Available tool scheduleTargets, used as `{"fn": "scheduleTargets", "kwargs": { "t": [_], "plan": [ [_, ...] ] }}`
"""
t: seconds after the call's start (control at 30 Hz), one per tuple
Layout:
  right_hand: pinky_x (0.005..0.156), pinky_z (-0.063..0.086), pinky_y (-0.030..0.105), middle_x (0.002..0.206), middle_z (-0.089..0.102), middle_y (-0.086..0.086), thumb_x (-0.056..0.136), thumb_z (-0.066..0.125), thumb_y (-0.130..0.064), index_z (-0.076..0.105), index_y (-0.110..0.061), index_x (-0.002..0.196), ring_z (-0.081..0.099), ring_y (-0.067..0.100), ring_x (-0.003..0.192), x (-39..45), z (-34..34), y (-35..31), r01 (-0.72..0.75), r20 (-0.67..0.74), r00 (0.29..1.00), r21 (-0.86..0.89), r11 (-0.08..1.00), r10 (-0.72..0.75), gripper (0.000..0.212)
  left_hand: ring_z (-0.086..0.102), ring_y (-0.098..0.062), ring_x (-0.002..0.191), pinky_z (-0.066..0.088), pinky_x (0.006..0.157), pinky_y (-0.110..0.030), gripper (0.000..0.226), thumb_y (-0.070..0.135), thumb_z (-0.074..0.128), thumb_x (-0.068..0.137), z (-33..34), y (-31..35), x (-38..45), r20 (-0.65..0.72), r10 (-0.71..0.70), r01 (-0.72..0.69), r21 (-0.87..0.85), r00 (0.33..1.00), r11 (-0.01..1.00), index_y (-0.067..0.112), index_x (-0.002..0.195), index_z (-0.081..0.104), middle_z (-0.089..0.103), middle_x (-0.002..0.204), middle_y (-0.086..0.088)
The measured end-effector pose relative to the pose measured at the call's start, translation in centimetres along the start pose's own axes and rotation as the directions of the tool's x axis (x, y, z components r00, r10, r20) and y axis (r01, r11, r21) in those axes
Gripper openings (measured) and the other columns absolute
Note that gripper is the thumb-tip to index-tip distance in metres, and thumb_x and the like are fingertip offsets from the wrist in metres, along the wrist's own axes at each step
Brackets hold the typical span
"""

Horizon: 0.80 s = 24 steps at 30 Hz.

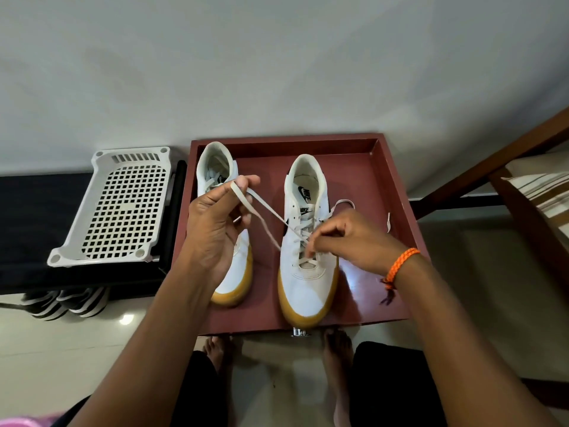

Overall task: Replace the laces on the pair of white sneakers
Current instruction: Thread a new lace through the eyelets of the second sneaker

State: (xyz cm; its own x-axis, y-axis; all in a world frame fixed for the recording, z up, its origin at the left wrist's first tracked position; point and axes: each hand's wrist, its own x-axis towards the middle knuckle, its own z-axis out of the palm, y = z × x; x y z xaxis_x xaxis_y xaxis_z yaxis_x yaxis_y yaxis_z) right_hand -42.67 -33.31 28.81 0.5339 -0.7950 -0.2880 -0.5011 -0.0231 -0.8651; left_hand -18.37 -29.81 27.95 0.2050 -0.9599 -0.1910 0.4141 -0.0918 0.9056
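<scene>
- Two white sneakers stood side by side in a dark red tray (397,192), toes toward the person, so the pair was in place but neither shoe looked finished.
- On the right sneaker (308,272) a lace (268,215) crossed the lower and middle eyelets, while the top eyelets beside the tongue appeared bare; whether this lace was being threaded in or drawn out could not be told.
- The left hand (217,223) was raised over the left sneaker (238,272), its thumb and fingertips pinching a loop of that lace, which ran taut and slanting down to the right sneaker's eyelets.
- The right hand (348,238) rested on the right sneaker's lacing, fingers curled and pinching the lace at a middle crossing; an orange braided band (401,263) sat on that wrist.
- The other end of the lace curved out past the right side of the shoe, and a short white piece, perhaps its tip, lay on the tray floor nearby.
- The left sneaker showed lace near its opening, but the raised hand hid most of its eyelets, so its state could not be judged.
- No spare pair of laces was visible in the tray or beside it.
- By my estimate the job was in its first half: one shoe was mid-lacing, and the other was left to check or do.
- Beside the tray lay a white perforated plastic rack (120,208).
</scene>
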Motion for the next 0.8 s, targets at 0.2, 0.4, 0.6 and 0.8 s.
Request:
{"fn": "scheduleTargets", "kwargs": {
  "t": [0.2, 0.4, 0.6, 0.8],
  "plan": [
    [0.053, 0.046, 0.02, 0.057, 0.067, -0.014, 0.101, 0.062, -0.009, 0.085, -0.015, 0.098, 0.057, 0.003, 0.05, -1.4, -1.4, -0.2, -0.052, -0.073, 0.996, -0.035, 0.998, 0.049, 0.024, 0.059, -0.007, 0.071, 0.047, 0.064, -0.02, 0.018, 0.025, 0.071, 0.095, 0.5, 0.1, -0.4, 0.041, -0.011, 0.008, 0.068, 0.999, 0.998, 0.013, 0.094, 0.084, 0.074, 0.086, 0.001],
    [0.09, 0.058, 0.035, 0.107, 0.074, -0.005, 0.109, 0.055, -0.027, 0.065, -0.021, 0.139, 0.072, 0.01, 0.099, 1.7, 5.2, -2.9, 0.296, -0.496, 0.854, 0.214, 0.931, -0.157, 0.032, 0.053, -0.012, 0.056, 0.045, 0.057, -0.019, 0.016, 0.014, 0.071, 0.096, 2.8, -1.2, -1.4, 0.093, -0.015, 0.005, 0.108, 0.996, 0.994, 0.005, 0.099, 0.084, 0.069, 0.073, -0.011],
    [0.07, 0.059, 0.04, 0.079, 0.076, 0.0, 0.102, 0.069, -0.033, 0.081, -0.021, 0.101, 0.071, 0.016, 0.072, 1.8, 4.4, -1.8, 0.186, -0.468, 0.875, 0.084, 0.979, -0.126, 0.017, 0.05, -0.014, 0.051, 0.038, 0.048, -0.02, 0.014, 0.007, 0.074, 0.095, 2.8, -1.6, -1.1, 0.014, 0.018, -0.021, 0.243, 1.0, 0.97, 0.013, 0.093, 0.087, 0.068, 0.065, -0.019],
    [0.061, 0.046, 0.025, 0.064, 0.068, -0.007, 0.096, 0.07, -0.018, 0.075, -0.019, 0.075, 0.06, 0.005, 0.059, 1.2, 1.7, -0.9, 0.097, -0.475, 0.87, -0.1, 0.99, -0.133, 0.021, 0.067, -0.019, 0.064, 0.048, 0.055, -0.022, 0.018, 0.019, 0.077, 0.097, 1.5, -1.8, 0.0, -0.055, 0.026, -0.011, 0.267, 0.998, 0.964, 0.005, 0.106, 0.082, 0.081, 0.092, -0.015]
  ]
}}
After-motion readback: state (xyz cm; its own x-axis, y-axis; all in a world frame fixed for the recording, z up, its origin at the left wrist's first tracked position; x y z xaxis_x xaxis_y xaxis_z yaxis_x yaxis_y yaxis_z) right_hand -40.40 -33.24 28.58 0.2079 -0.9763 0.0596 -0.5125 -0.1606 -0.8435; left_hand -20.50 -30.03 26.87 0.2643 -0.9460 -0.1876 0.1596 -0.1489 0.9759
